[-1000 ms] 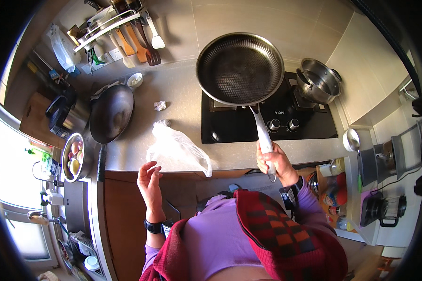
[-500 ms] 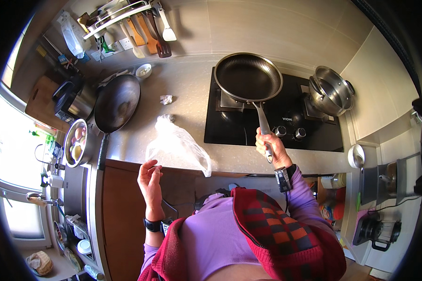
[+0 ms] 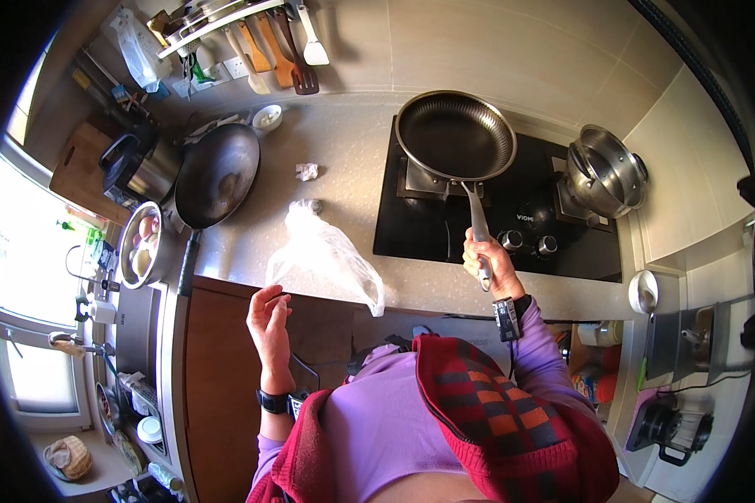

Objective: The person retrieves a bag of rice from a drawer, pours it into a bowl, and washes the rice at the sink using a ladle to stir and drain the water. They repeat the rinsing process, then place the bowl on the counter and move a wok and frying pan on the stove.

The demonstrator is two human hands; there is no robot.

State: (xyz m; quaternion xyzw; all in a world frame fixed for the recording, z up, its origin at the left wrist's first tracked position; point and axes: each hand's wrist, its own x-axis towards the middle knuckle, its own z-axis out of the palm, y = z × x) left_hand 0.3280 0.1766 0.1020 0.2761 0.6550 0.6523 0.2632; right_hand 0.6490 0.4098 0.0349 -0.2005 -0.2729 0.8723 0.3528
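My right hand [image 3: 490,261] is wrapped round the grey handle of a frying pan [image 3: 456,138]. The pan is over the left burner of the black gas stove [image 3: 445,230], dark inside with a shiny rim. My left hand [image 3: 268,323] hangs in front of the counter's edge, its fingers loosely bent and a little apart, with nothing seen in them. Closest to it is a thin white plastic bag [image 3: 331,260], lying crumpled on the counter and drooping over the edge.
A dark wok [image 3: 218,176] sits at the left, its handle jutting past the counter edge. Beside it are a metal bowl [image 3: 145,243] of round vegetables and a small white bowl [image 3: 267,118]. A steel pot [image 3: 608,172] stands on the right burner. Spatulas [image 3: 281,63] hang on the wall.
The whole view has shifted slightly, so the counter and stove appear a little farther right. My right hand keeps its hold on the frying pan, and my left hand has barely moved.
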